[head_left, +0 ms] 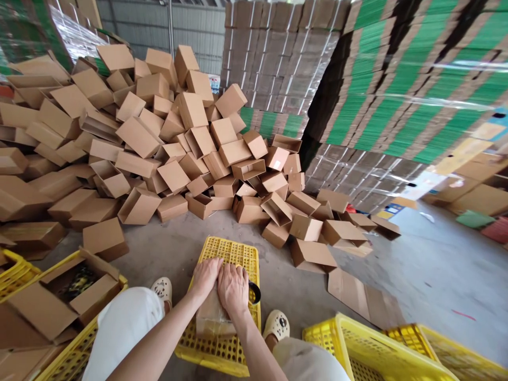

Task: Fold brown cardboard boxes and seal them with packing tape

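Note:
A small taped cardboard box (214,317) lies on an upturned yellow plastic crate (234,248) between my knees. My left hand (207,276) grips the far end of the box, fingers bent and pressed together. Right beside it, my right hand (233,286) is curled over the box, knuckles up. From its right side sticks out a black ring, which looks like part of a tape dispenser (255,292); a bit of yellow shows by the fingertips. The rest of that tool is hidden under the hand. Clear tape shines on the near part of the box.
A large heap of open cardboard boxes (159,143) fills the floor ahead. At my left, a yellow crate (85,338) bears an open carton (43,307). Yellow crates (373,344) stand at right, near a flattened carton (363,299). Strapped cardboard stacks (397,90) tower behind.

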The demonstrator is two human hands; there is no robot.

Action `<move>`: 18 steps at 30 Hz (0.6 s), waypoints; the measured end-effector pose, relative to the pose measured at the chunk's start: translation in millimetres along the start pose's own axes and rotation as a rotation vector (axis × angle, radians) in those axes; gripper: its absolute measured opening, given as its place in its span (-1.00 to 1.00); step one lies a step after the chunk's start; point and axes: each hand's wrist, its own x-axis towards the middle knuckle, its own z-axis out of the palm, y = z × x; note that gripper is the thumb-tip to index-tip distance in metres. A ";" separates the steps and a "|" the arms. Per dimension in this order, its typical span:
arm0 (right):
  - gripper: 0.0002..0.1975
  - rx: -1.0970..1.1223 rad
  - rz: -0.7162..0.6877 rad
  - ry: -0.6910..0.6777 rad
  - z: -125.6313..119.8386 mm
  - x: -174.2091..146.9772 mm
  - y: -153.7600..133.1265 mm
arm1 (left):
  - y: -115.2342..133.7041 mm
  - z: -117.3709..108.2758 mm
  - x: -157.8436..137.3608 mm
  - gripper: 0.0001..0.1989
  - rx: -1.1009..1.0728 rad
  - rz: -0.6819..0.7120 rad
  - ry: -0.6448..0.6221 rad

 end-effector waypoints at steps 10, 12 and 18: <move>-0.64 0.010 0.017 -0.075 -5.1 0.4 -6.1 | -17.5 1.2 -7.1 -0.57 -0.177 -0.055 -0.002; -0.64 0.017 0.028 -0.077 -2.3 1.7 -5.9 | -22.6 4.1 -7.5 -0.56 -0.215 -0.070 0.002; -0.62 0.028 0.049 -0.078 -2.0 7.8 2.4 | -25.3 10.3 1.7 -0.55 -0.271 -0.091 0.034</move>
